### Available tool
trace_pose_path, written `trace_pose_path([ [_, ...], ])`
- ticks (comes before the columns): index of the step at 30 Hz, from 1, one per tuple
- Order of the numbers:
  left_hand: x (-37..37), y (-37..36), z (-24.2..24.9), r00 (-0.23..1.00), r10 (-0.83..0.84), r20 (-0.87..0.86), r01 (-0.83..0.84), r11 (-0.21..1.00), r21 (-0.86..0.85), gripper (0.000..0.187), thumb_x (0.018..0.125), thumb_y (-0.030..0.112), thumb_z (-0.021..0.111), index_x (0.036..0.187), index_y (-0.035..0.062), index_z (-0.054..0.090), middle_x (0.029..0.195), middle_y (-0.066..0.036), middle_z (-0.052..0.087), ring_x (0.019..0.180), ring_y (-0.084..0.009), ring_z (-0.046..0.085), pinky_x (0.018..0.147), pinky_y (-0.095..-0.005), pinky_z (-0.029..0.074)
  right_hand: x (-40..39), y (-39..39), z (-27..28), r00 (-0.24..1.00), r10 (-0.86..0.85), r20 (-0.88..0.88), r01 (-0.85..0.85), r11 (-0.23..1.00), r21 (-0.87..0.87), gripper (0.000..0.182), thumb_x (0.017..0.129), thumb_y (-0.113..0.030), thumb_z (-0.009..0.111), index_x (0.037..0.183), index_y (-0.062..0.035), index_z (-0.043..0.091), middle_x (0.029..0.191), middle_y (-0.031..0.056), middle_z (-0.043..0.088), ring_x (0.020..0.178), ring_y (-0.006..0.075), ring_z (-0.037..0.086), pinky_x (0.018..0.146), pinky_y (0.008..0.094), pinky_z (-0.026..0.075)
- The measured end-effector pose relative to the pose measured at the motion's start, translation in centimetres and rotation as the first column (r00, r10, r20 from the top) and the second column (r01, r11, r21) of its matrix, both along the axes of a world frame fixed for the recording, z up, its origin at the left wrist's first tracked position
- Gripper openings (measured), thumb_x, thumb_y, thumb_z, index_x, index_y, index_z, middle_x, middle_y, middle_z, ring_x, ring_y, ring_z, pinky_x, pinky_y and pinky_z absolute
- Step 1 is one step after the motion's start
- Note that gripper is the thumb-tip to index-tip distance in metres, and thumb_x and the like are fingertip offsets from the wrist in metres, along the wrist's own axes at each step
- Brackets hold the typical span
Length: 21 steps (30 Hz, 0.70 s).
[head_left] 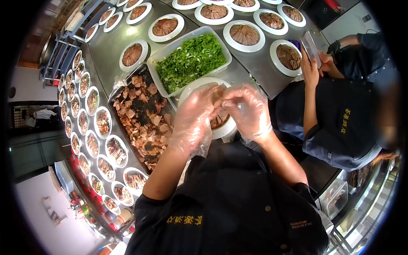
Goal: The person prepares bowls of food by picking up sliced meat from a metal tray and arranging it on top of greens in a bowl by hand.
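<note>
My left hand (196,115), in a clear plastic glove, has its fingers closed on a piece of sliced meat (218,94). My right hand (250,111), gloved the same way, meets it there with thumb and fingertips pinched at the meat's edge. Both hands are over a white plate (228,130), where more meat slices (219,120) lie, partly hidden by my hands. Left of my left hand is a dark tray (114,103) of loose meat pieces (146,123). Just beyond the plate stands a plastic tub (154,75) of chopped greens (191,61).
Plates of arranged meat slices (244,35) cover the steel table (104,53) ahead. Rows of filled oval dishes (115,151) stand at the left. On the right, close to the table, a person in dark clothes (327,114) holds a phone (311,47); another person's sleeve (369,53) is behind.
</note>
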<state>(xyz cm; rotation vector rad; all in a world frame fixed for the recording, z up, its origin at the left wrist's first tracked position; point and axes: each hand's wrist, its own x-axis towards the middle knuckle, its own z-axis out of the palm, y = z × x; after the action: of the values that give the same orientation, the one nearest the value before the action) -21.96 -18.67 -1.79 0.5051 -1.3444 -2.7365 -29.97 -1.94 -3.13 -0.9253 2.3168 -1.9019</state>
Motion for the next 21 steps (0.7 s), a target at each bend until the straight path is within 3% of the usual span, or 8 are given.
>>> trace_pose_path([
  [4,0.6,0.1,-1.2,0.996,-0.008,-0.094,0.023,0.988,0.154,0.052,0.103,0.012,0.07,0.149,-0.0068,0.054,0.134,-0.014,0.069,0.113,-0.0194,0.069,0.1,-0.0345,0.057,0.6,1.3,-1.4,0.83,0.252,0.497,-0.059,0.927,-0.371,0.016,0.103,0.004,0.072,0.117,-0.0019,0.068,0.11,0.0058,0.075,0.097,0.0121,0.071,0.087,0.0289,0.058],
  [7,0.9,-0.8,-2.7,0.995,0.005,-0.103,0.022,0.967,0.252,0.05,0.102,0.009,0.068,0.147,-0.0085,0.054,0.133,-0.019,0.069,0.115,-0.0253,0.07,0.106,-0.035,0.054,-0.2,2.4,-1.6,0.815,0.297,0.498,-0.083,0.91,-0.407,0.018,0.108,0.003,0.065,0.125,-0.0004,0.063,0.115,0.0047,0.073,0.107,0.0115,0.069,0.093,0.0282,0.056],
  [10,1.3,-0.6,-3.4,0.995,-0.031,0.092,0.086,0.719,-0.69,0.041,0.105,0.003,0.061,0.143,-0.0105,0.054,0.133,-0.026,0.068,0.133,-0.0373,0.066,0.123,-0.0436,0.049,-1.4,2.5,-1.5,0.867,0.193,0.46,-0.03,0.94,-0.339,0.02,0.105,0.006,0.065,0.123,0.0002,0.065,0.112,0.0083,0.075,0.106,0.0155,0.072,0.093,0.0299,0.057],
  [11,1.7,-1.0,-3.9,0.999,0.052,0.012,-0.049,0.977,-0.21,0.043,0.105,0.004,0.062,0.145,-0.0104,0.054,0.135,-0.023,0.068,0.132,-0.0365,0.066,0.125,-0.0458,0.048,-2.5,2.7,-1.7,0.967,0.099,0.236,-0.071,0.99,-0.124,0.015,0.103,0.004,0.067,0.117,0.0003,0.068,0.11,0.0114,0.076,0.104,0.0211,0.074,0.093,0.0332,0.058],
  [12,2.2,-1.5,-4.5,0.986,0.165,-0.011,-0.152,0.928,0.34,0.045,0.105,0.005,0.063,0.146,-0.0103,0.053,0.136,-0.021,0.069,0.131,-0.0356,0.066,0.128,-0.0481,0.046,-3.7,3.0,-2.0,0.998,0.053,-0.02,-0.05,0.994,0.099,0.011,0.101,0.002,0.07,0.111,0.0004,0.071,0.108,0.0146,0.077,0.102,0.0268,0.075,0.092,0.0364,0.059],
  [14,2.2,-2.6,-6.1,0.983,0.18,0.042,-0.184,0.93,0.317,0.046,0.104,0.0,0.063,0.147,-0.0099,0.053,0.139,-0.021,0.067,0.132,-0.0341,0.067,0.125,-0.0461,0.051,-6.2,2.6,-4.3,0.981,0.155,-0.12,-0.117,0.954,0.276,0.008,0.098,0.0,0.071,0.106,0.001,0.072,0.106,0.0173,0.076,0.102,0.0327,0.074,0.092,0.0407,0.059],
  [18,1.2,-3.3,-7.8,0.957,0.105,0.27,-0.029,0.962,-0.273,0.043,0.102,-0.002,0.069,0.144,-0.0048,0.06,0.136,-0.015,0.07,0.122,-0.023,0.071,0.111,-0.0368,0.059,-7.7,0.4,-8.4,0.87,0.449,-0.201,-0.225,0.727,0.649,0.007,0.094,-0.008,0.073,0.097,-0.002,0.073,0.103,0.0172,0.074,0.099,0.0408,0.072,0.089,0.0503,0.057],
  [21,0.6,-3.5,-8.8,0.951,0.059,0.303,0.151,0.767,-0.623,0.041,0.101,0.0,0.074,0.141,-0.0015,0.065,0.132,-0.012,0.073,0.116,-0.0177,0.072,0.105,-0.0326,0.06,-8.3,-2.3,-11.5,0.825,0.522,-0.214,-0.231,0.658,0.717,0.019,0.091,-0.015,0.076,0.107,-0.006,0.074,0.108,0.0153,0.073,0.101,0.0408,0.072,0.093,0.0506,0.058],
])
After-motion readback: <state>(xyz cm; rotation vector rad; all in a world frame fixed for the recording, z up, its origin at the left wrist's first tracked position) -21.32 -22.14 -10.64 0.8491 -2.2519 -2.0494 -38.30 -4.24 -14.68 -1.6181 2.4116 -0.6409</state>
